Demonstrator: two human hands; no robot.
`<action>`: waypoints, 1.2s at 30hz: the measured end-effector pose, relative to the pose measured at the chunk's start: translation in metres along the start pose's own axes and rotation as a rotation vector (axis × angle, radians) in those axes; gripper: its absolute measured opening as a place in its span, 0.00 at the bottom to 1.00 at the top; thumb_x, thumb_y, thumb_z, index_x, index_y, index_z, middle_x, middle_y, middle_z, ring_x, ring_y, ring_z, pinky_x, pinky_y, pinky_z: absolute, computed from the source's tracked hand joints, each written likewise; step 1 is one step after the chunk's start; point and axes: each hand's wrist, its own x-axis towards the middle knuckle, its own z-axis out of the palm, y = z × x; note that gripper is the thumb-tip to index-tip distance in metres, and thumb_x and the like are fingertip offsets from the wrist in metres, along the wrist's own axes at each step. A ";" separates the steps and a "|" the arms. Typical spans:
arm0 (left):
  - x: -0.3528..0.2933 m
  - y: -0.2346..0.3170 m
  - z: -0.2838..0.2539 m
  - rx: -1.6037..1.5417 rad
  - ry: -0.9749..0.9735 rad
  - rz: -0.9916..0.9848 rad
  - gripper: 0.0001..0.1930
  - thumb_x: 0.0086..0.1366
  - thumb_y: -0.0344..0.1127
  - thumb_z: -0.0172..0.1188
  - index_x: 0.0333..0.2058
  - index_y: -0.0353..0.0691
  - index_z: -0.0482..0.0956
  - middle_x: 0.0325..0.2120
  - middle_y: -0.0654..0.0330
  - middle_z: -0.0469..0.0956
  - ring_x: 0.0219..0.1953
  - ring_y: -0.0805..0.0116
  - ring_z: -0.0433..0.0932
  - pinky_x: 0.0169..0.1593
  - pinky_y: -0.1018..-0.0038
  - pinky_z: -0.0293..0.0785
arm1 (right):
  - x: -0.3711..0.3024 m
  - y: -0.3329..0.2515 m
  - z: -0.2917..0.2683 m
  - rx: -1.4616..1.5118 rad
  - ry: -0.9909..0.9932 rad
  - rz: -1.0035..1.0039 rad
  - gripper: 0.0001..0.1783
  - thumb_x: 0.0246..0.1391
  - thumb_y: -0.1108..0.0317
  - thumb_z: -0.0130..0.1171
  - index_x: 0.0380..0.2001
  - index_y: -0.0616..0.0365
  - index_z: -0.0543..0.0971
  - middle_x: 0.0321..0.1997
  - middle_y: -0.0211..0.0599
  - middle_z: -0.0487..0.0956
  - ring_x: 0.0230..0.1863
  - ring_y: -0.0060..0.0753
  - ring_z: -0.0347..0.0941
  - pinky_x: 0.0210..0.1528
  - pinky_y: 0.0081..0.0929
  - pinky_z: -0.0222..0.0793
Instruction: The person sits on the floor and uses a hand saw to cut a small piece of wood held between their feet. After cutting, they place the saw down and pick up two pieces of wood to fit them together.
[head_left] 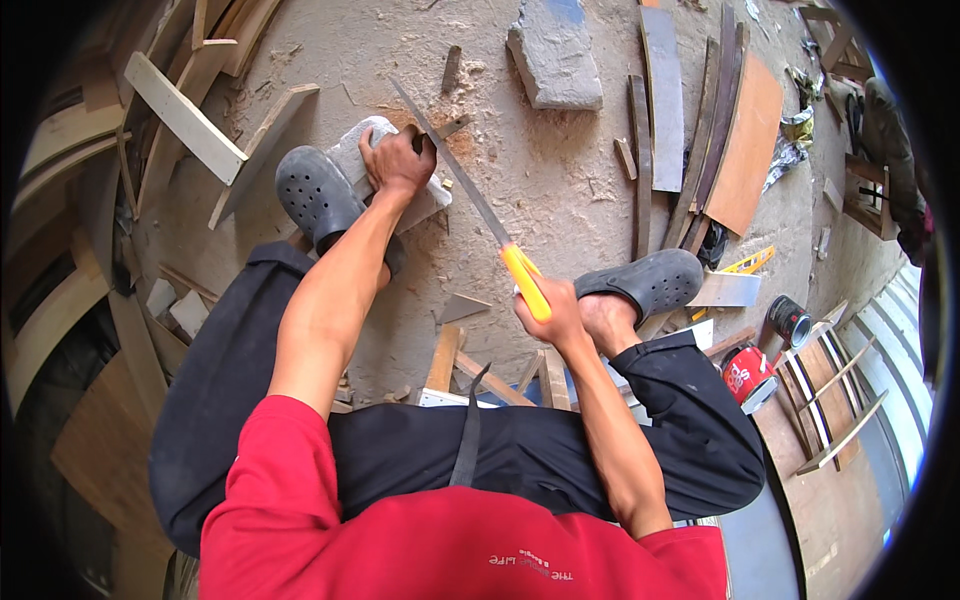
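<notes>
My right hand (552, 310) is wrapped round the yellow handle of a hand saw (470, 187). The narrow blade slants up and to the left, passing just right of my left hand (400, 160). That hand is closed over a short dark strip of wood (456, 126), whose end sticks out beyond the blade; the rest lies hidden under my fingers. Below the strip sits a pale concrete block (428, 203), beside my left clog (318, 195). Whether the saw teeth touch the wood cannot be made out.
Sawdust and an offcut (452, 68) lie on the floor past the saw. Another rough block (555, 60) stands farther off. Boards (748, 145) lie at the right, and stacked timber (70, 290) fills the left. A red can (748, 374) is near my right knee.
</notes>
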 end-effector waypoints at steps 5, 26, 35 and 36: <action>-0.002 0.002 -0.002 0.015 -0.046 -0.008 0.17 0.60 0.50 0.51 0.28 0.46 0.82 0.22 0.53 0.81 0.32 0.56 0.80 0.64 0.58 0.47 | 0.028 -0.005 0.003 0.033 -0.009 0.030 0.07 0.41 0.72 0.59 0.28 0.59 0.78 0.20 0.44 0.77 0.21 0.50 0.76 0.26 0.36 0.73; -0.003 -0.001 -0.001 0.004 -0.038 -0.021 0.15 0.59 0.48 0.52 0.26 0.45 0.82 0.23 0.53 0.81 0.32 0.57 0.80 0.64 0.59 0.47 | 0.039 -0.021 0.009 0.058 0.027 -0.009 0.05 0.42 0.71 0.59 0.23 0.61 0.75 0.18 0.45 0.73 0.19 0.49 0.72 0.23 0.38 0.66; -0.003 0.005 -0.005 -0.040 -0.038 -0.040 0.16 0.59 0.50 0.52 0.26 0.46 0.83 0.23 0.53 0.81 0.32 0.58 0.80 0.65 0.59 0.45 | -0.003 -0.013 -0.001 -0.028 -0.027 -0.020 0.06 0.40 0.71 0.60 0.25 0.60 0.76 0.20 0.43 0.75 0.20 0.47 0.75 0.25 0.37 0.72; -0.003 0.004 -0.005 -0.041 -0.027 -0.039 0.16 0.59 0.50 0.52 0.26 0.47 0.83 0.23 0.53 0.81 0.32 0.58 0.80 0.65 0.59 0.45 | -0.005 -0.016 -0.001 -0.028 -0.030 0.002 0.06 0.40 0.71 0.60 0.26 0.60 0.76 0.20 0.43 0.75 0.20 0.47 0.75 0.25 0.38 0.72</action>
